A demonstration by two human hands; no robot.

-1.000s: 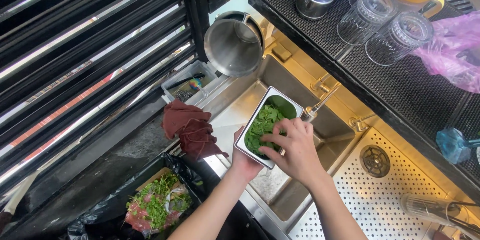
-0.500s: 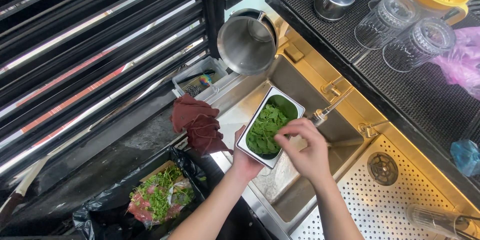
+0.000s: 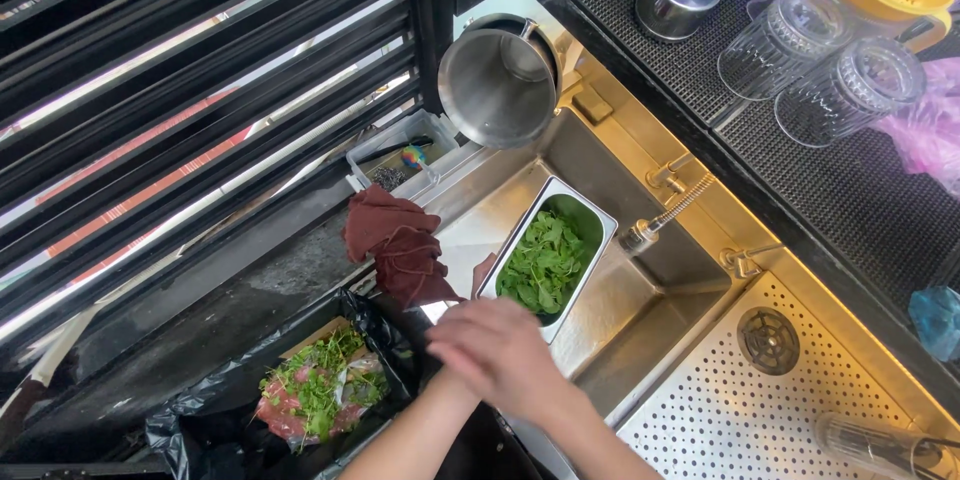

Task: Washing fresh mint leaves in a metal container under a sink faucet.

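**Two hands meet at the near end of a pan of greens in a steel sink**

Seen from above, a rectangular steel pan [image 3: 590, 215] with rounded corners sits tilted in a brushed steel sink [image 3: 660, 310]. It holds a loose heap of leafy greens [image 3: 543, 265].

At the pan's 6 o'clock end, the left hand [image 3: 470, 340] and right hand [image 3: 525, 365] come together, blurred. Fingers look loosely curled and overlapping; whether either grips the pan cannot be told. Both forearms enter from 6 o'clock.

At the pan's 9 o'clock, a crumpled dark red cloth [image 3: 400, 245] drapes over the sink edge. At 12 o'clock, a round, shiny steel pot [image 3: 497, 85] rests tipped on its side. At 3 o'clock, a coiled-spring faucet [image 3: 665, 218] points toward the pan.

At 7 o'clock, below the counter, a black plastic bin bag [image 3: 200, 435] holds green stems and pink scraps [image 3: 315, 395].

At 1 o'clock, a black ribbed mat [image 3: 700, 80] carries two upturned textured glasses [image 3: 820, 65]. At 4 o'clock lies a perforated steel drainboard [image 3: 740, 410].
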